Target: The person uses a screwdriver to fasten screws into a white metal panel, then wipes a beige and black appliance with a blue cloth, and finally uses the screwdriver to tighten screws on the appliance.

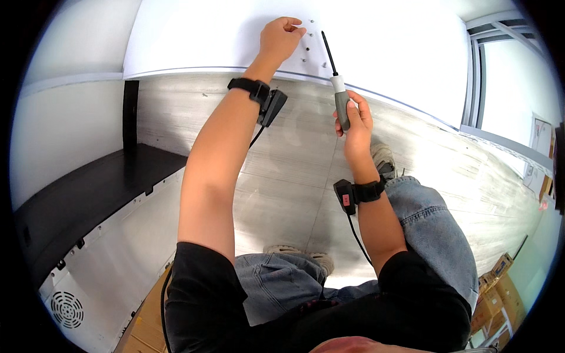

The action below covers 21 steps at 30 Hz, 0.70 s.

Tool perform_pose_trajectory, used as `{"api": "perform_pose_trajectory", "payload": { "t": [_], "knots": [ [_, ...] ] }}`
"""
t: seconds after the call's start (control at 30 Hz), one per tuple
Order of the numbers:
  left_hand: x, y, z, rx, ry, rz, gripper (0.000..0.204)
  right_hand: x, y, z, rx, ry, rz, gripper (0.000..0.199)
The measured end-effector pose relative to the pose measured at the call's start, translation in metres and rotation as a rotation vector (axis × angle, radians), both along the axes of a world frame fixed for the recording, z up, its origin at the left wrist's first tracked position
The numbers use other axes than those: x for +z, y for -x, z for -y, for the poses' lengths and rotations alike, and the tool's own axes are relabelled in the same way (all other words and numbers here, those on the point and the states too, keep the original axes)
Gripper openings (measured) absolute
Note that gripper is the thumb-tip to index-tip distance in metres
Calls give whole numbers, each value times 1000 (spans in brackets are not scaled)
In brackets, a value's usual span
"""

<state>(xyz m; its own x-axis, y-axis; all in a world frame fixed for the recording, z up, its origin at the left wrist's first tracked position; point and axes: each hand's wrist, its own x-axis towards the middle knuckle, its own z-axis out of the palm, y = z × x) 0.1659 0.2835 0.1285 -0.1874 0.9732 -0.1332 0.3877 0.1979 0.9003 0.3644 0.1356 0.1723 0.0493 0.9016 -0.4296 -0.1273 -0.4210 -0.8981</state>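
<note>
My right hand (358,120) is wrapped round the grey and white handle of a screwdriver (340,97). Its black shaft points away from me over the white tabletop (388,53). Several small screws (311,35) are scattered on the white surface near its front edge, between the screwdriver tip and my left hand (281,40). The left fingers are curled and drawn together close beside those screws. Whatever may be between these fingertips is too small to make out.
A black bench-like ledge (94,182) runs along the left above a white perforated panel (88,259). Metal framing (474,76) stands at the far right. Cardboard boxes (491,300) are stacked at the lower right. Cables hang from the black devices strapped to both wrists.
</note>
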Motion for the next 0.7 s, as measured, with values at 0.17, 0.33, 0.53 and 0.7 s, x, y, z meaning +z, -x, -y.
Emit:
{"api": "perform_pose_trajectory", "payload": {
  "t": [0.17, 0.33, 0.53, 0.7],
  "knots": [
    [-11, 1, -19, 6, 13, -188, 25, -1, -4, -1, -11, -31, 7, 29],
    [10, -5, -8, 76, 75, -250, 20, 8, -6, 6, 8, -54, -19, 28],
    [33, 22, 9, 212, 70, 447, 21, 17, 9, 3, 85, -91, -21, 29],
    [76, 39, 89, 227, 126, 1107, 23, 45, 18, 32, 207, -134, 56, 30]
  ]
}}
